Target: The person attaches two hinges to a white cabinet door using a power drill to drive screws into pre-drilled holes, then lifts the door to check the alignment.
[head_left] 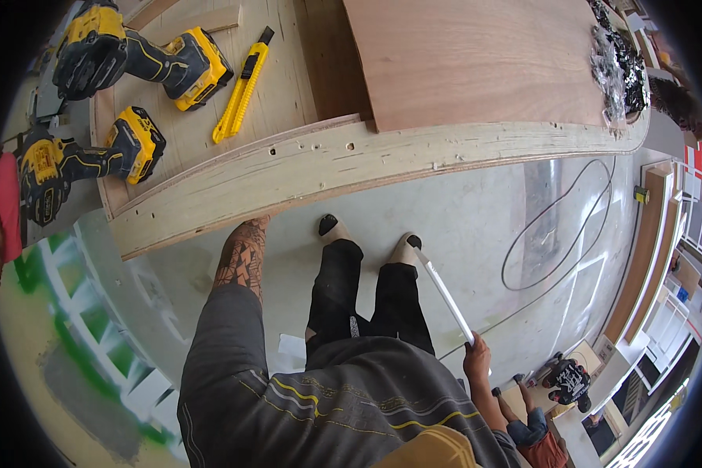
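View: head camera, looking down.
Right hand [477,356]: fingers wrapped round a white strip; grip closed on it.
White strip [447,298]: in the right fist, slanting up and left from it; far end near the right shoe [405,249].
Left hand: hidden behind the wooden frame [288,175]; its grip cannot be told. Left forearm [243,253] runs up to the frame's near edge, left of and above the right fist.
Frame: above the right fist, well apart.
Plywood sheet [476,62]: lies on the frame, straight above the right fist.
Yellow utility knife [240,87]: on the frame, above the left forearm.
Cordless tools: upper one [152,62] and lower one [93,160], yellow and black, left of the knife.
Cable [507,269]: looped on the floor, above and right of the right fist.
Co-workers: two people, one in black [568,381], one in red [544,451], below and right of the right fist.
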`<state>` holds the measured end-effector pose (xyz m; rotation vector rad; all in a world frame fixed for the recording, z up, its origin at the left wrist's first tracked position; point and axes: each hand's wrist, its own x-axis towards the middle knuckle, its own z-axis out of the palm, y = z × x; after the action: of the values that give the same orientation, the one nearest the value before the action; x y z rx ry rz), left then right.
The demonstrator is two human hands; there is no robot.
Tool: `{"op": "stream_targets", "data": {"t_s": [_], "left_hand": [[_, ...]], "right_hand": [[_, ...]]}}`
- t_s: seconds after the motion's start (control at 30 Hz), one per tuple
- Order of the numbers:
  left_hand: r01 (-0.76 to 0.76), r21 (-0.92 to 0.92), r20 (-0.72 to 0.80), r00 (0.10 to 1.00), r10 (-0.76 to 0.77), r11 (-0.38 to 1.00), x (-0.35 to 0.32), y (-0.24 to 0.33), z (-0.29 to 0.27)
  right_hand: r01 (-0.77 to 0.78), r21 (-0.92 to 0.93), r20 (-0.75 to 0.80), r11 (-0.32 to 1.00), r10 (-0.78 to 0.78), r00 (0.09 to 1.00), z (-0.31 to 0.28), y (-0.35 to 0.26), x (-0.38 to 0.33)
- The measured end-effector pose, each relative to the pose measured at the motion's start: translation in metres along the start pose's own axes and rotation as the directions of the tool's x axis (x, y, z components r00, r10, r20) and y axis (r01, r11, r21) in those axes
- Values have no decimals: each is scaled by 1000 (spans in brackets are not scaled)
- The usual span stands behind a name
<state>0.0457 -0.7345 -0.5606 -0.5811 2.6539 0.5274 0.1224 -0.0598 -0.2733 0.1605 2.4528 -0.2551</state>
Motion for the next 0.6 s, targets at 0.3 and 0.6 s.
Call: {"op": "stream_targets", "data": {"t_s": [0.3, 0.6], "left_hand": [[8, -49, -34, 999, -9, 999, 3, -19, 7], [-12, -127, -79, 997, 2, 992, 4, -5, 11]], "right_hand": [[72, -3, 40, 997, -71, 997, 10, -15, -5], [182, -9, 38, 983, -181, 983, 8, -46, 6]]}}
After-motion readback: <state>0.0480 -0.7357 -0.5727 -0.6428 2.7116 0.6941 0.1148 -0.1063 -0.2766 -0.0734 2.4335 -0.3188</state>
